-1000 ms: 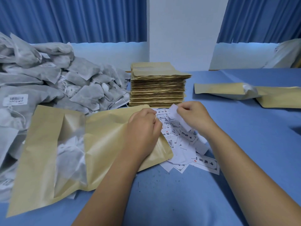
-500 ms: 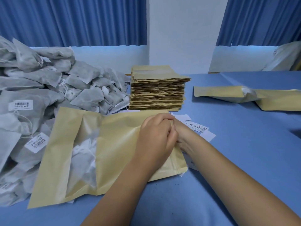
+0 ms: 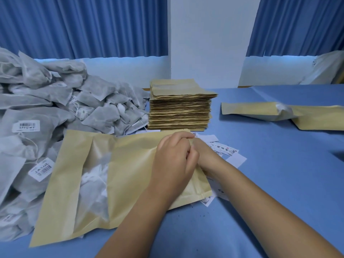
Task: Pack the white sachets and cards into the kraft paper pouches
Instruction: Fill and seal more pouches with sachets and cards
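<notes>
Blue cloth covers the table (image 3: 260, 183); blue curtains (image 3: 83, 27) and a white pillar (image 3: 206, 38) stand behind it.

Sachets (image 3: 46, 101) are heaped at the left of the frame, a few with a barcode label (image 3: 26, 126).

Stack of flat pouches (image 3: 180, 110) sits at centre, just right of the heap.

Open pouch (image 3: 130, 164) lies flat at centre-left with its clear window up. I can see a packed sachet (image 3: 93, 183) through the window.

Left hand (image 3: 175, 161) sits on the pouch's right end, fingers curled over the paper edge and gripping it.

Right hand (image 3: 206, 155) is tucked against the left, touching it. Its fingers are covered, so I cannot tell whether they hold anything.

Cards (image 3: 225, 149) lie loose on the cloth just right of the hands. One pokes out under the pouch's lower right corner.

Filled pouches (image 3: 249, 108) lie at upper right, well apart from the hands.
</notes>
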Demonstrator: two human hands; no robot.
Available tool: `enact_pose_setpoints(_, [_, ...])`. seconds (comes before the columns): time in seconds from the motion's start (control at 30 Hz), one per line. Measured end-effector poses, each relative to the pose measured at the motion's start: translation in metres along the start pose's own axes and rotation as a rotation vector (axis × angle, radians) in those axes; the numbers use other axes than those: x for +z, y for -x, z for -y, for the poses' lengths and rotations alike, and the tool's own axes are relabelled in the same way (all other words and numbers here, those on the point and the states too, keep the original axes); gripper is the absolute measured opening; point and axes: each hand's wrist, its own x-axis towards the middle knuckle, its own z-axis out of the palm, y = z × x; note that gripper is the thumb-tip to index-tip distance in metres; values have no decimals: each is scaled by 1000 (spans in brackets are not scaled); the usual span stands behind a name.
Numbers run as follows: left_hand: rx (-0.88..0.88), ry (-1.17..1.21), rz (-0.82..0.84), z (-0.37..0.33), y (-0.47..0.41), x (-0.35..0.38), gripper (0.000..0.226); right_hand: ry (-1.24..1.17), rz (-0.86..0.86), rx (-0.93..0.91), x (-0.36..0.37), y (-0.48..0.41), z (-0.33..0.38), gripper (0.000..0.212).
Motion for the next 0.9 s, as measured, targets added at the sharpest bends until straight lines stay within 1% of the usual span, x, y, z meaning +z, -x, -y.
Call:
enact_pose_setpoints(0.03, [-12, 1, -1, 1, 0, -1, 20, 50, -22, -5, -3, 1, 2, 37])
enact_pose_setpoints(0.07, [-20, 1, -5, 2, -1, -1, 20, 51, -48, -27, -8, -1, 1, 35])
enact_pose_setpoints(0.13, [-18, -1, -23, 3, -1, -3, 20, -8, -38, -15, -17, 2, 2, 30])
enact_pose_setpoints(0.17, [-14, 0, -33, 3, -2, -4, 19, -37, -37, -15, -20, 2, 2, 23])
enact_pose_setpoints(0.2, [-13, 0, -44, 4, -2, -5, 18, -47, -28, -24, -23, 3, 2, 11])
enact_pose_setpoints(0.23, [-13, -1, -61, 5, -3, -6, 19, -44, -8, 1, -25, 3, 3, 12])
enact_pose_setpoints(0.27, [-13, -3, -82, 6, -4, -7, 19, -44, 7, 25, -27, 2, 2, 29])
enact_pose_setpoints(0.3, [-10, -4, -105, 6, -5, -8, 20, -38, 29, 57, -29, 1, 0, 39])
enact_pose_setpoints(0.33, [-5, -3, -124, 6, -5, -9, 22, -33, 41, 62, -30, 0, -2, 38])
enact_pose_setpoints(0.4, [9, -3, -154, 4, -5, -10, 24, 7, 112, 60, -29, 1, -3, 26])
enact_pose_setpoints(0.43, [16, -3, -165, 3, -6, -11, 24, 19, 148, 68, -27, 2, -3, 28])
enact_pose_setpoints(0.47, [24, -3, -175, 2, -6, -11, 24, 9, 165, 75, -24, 2, -3, 34])
enact_pose_setpoints(0.5, [35, -2, -184, 0, -6, -11, 24, -32, 184, 94, -22, 0, -4, 39])
enact_pose_setpoints(0.53, [48, -5, -189, -1, -6, -11, 24, -108, 201, 108, -21, -1, -4, 35])
enact_pose_setpoints(0.6, [79, -27, -176, -4, -6, -11, 24, -265, 259, 103, -20, -3, -6, 11])
enact_pose_setpoints(0.67, [98, -57, -152, -6, -5, -10, 23, -409, 308, 116, -21, -4, -8, 28])
enact_pose_setpoints(0.73, [104, -86, -143, -6, -4, -9, 21, -480, 357, 105, -21, -3, -7, 32])
enact_pose_setpoints(0.8, [129, -111, -140, -8, -4, -6, 19, -544, 329, 63, -18, 0, -1, 35])
enact_pose_setpoints(0.9, [176, -162, -93, -12, -6, 1, 19, -664, 261, -73, -13, 6, 3, 42])
